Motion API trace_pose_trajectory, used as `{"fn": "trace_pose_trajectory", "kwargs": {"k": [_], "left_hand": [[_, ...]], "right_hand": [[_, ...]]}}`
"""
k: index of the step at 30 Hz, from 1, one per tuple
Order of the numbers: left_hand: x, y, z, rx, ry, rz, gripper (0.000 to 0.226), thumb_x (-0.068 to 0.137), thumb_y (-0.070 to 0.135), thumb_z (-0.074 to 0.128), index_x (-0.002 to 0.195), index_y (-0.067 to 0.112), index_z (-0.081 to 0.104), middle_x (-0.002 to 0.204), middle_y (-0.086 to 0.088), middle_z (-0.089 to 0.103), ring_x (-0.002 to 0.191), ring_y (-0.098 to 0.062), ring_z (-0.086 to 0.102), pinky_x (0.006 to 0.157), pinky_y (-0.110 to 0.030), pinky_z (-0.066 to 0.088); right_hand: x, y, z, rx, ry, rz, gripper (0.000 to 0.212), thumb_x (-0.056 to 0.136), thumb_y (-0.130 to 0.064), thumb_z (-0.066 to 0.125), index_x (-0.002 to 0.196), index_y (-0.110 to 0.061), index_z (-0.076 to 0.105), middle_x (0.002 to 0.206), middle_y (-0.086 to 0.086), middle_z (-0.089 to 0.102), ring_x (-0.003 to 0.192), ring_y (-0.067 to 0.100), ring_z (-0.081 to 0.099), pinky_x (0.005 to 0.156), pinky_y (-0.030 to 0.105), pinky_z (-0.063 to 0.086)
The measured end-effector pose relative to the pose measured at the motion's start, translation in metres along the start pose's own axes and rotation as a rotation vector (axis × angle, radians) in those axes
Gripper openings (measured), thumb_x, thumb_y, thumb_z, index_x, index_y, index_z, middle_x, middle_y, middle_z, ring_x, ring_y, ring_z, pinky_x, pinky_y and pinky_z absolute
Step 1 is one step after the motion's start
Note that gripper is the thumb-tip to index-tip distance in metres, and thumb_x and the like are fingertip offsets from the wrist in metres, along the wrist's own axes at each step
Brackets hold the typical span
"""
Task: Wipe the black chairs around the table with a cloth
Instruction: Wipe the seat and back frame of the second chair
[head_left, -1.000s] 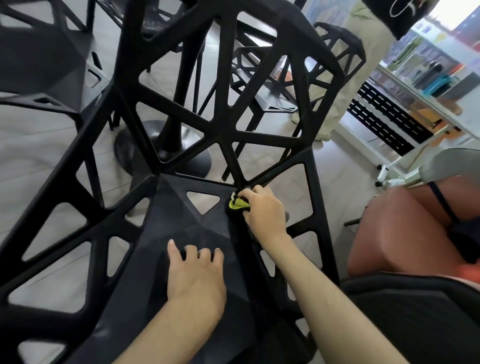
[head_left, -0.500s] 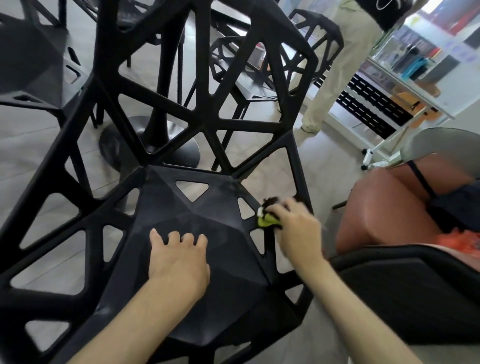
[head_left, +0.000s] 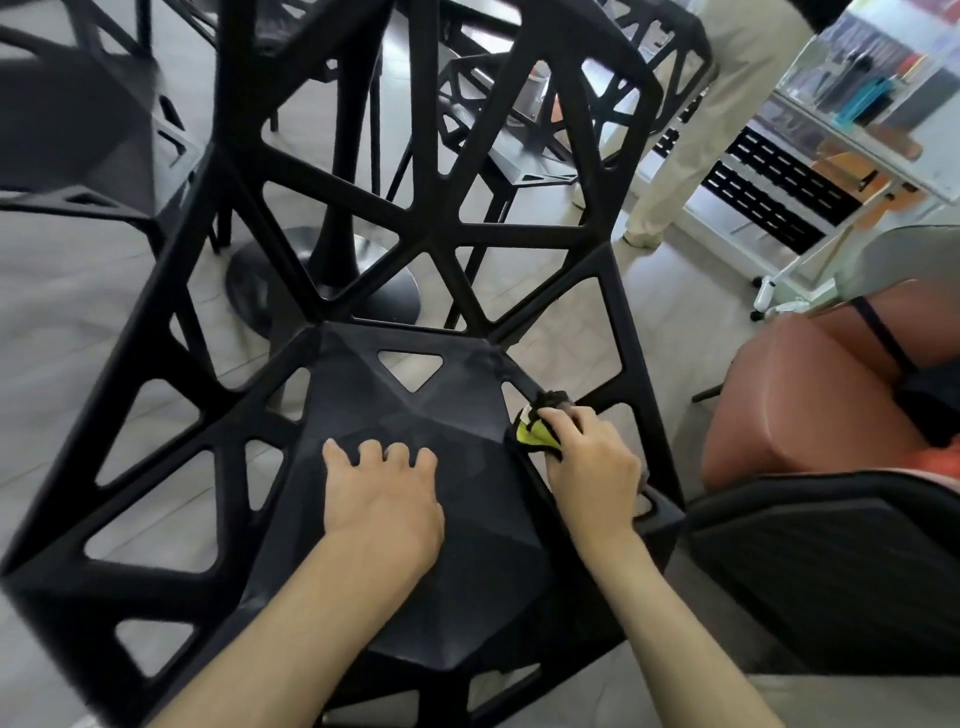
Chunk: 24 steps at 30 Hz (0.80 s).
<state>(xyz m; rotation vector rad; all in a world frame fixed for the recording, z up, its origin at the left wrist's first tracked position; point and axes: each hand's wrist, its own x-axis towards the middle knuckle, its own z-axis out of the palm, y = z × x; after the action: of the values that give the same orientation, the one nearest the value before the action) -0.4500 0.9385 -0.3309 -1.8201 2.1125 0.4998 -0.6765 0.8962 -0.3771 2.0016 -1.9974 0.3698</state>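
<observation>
Cloth (head_left: 535, 434) bunched in our right hand (head_left: 592, 467), we are wiping the chair (head_left: 415, 519) seat's right edge; left hand (head_left: 382, 493), fingers spread, is bracing mid-seat. Pressing firmly into corners seems wise.

Seat (head_left: 415, 499) centre open; armrest struts (head_left: 631, 364) crowd right.

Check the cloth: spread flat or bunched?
Bunched: the cloth is wadded under the right hand's curled fingers at the chair seat's edge.
</observation>
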Motion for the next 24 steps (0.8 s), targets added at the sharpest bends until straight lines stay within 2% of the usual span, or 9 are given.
{"fn": "trace_pose_trajectory", "kwargs": {"k": [3, 6, 9, 12, 15, 19, 21, 24], "left_hand": [[-0.003, -0.019, -0.004, -0.037, 0.035, -0.037, 0.056, 0.109, 0.047, 0.030, 0.161, 0.028, 0.021, 0.161, -0.001, 0.034, 0.151, -0.029, 0.027, 0.124, -0.055, 0.018], [-0.009, -0.039, -0.011, -0.034, 0.108, -0.085, 0.050, 0.109, 0.045, 0.030, 0.156, 0.028, 0.029, 0.156, 0.000, 0.041, 0.146, -0.027, 0.035, 0.117, -0.051, 0.029], [-0.017, -0.054, -0.020, -0.042, 0.243, -0.116, 0.044, 0.108, 0.042, 0.032, 0.148, 0.027, 0.041, 0.143, 0.000, 0.053, 0.135, -0.026, 0.048, 0.101, -0.045, 0.040], [-0.021, -0.071, -0.022, -0.074, 0.399, -0.107, 0.040, 0.106, 0.040, 0.038, 0.141, 0.026, 0.050, 0.132, 0.000, 0.058, 0.124, -0.027, 0.054, 0.086, -0.041, 0.041], [-0.023, -0.093, -0.018, -0.152, 0.587, -0.054, 0.045, 0.102, 0.034, 0.049, 0.145, 0.024, 0.054, 0.136, -0.005, 0.057, 0.130, -0.029, 0.050, 0.097, -0.044, 0.044], [-0.023, -0.119, -0.011, -0.184, 0.819, -0.106, 0.051, 0.093, 0.024, 0.062, 0.143, 0.016, 0.057, 0.152, -0.019, 0.046, 0.144, -0.039, 0.037, 0.115, -0.055, 0.034], [-0.025, -0.128, -0.008, -0.190, 0.814, -0.205, 0.060, 0.091, 0.023, 0.065, 0.148, 0.017, 0.049, 0.159, -0.020, 0.035, 0.145, -0.042, 0.031, 0.116, -0.058, 0.030], [-0.029, -0.139, 0.000, -0.295, 0.668, -0.309, 0.081, 0.092, 0.026, 0.063, 0.163, 0.023, 0.023, 0.170, -0.018, 0.010, 0.153, -0.041, 0.017, 0.121, -0.058, 0.025]], "right_hand": [[0.010, -0.014, 0.003, 0.021, -0.038, 0.102, 0.039, 0.080, -0.017, 0.079, 0.116, -0.029, 0.071, 0.098, -0.002, 0.068, 0.077, 0.023, 0.065, 0.058, 0.032, 0.049], [0.003, -0.039, 0.006, 0.047, -0.098, 0.083, 0.036, 0.080, -0.024, 0.077, 0.115, -0.031, 0.069, 0.101, -0.001, 0.068, 0.081, 0.028, 0.067, 0.063, 0.035, 0.052], [-0.014, -0.086, 0.009, 0.200, -0.133, 0.077, 0.036, 0.080, -0.026, 0.076, 0.115, -0.032, 0.068, 0.098, -0.002, 0.068, 0.083, 0.029, 0.067, 0.068, 0.037, 0.053], [-0.024, -0.133, 0.007, 0.312, -0.138, 0.049, 0.036, 0.083, -0.027, 0.074, 0.118, -0.032, 0.067, 0.101, -0.002, 0.068, 0.088, 0.027, 0.067, 0.071, 0.038, 0.054], [-0.038, -0.173, 0.000, 0.402, -0.147, -0.080, 0.040, 0.083, -0.023, 0.074, 0.122, -0.029, 0.067, 0.105, 0.000, 0.069, 0.090, 0.028, 0.068, 0.074, 0.040, 0.055], [-0.061, -0.188, -0.017, 0.479, -0.189, -0.200, 0.042, 0.083, -0.025, 0.071, 0.123, -0.034, 0.066, 0.105, -0.004, 0.069, 0.091, 0.026, 0.066, 0.073, 0.038, 0.052], [-0.075, -0.181, -0.030, 0.496, -0.227, -0.241, 0.043, 0.082, -0.028, 0.070, 0.124, -0.038, 0.064, 0.106, -0.008, 0.068, 0.095, 0.024, 0.066, 0.075, 0.040, 0.055], [-0.097, -0.168, -0.047, 0.509, -0.272, -0.282, 0.046, 0.082, -0.033, 0.071, 0.125, -0.044, 0.061, 0.107, -0.011, 0.067, 0.099, 0.019, 0.064, 0.076, 0.039, 0.055]]}}
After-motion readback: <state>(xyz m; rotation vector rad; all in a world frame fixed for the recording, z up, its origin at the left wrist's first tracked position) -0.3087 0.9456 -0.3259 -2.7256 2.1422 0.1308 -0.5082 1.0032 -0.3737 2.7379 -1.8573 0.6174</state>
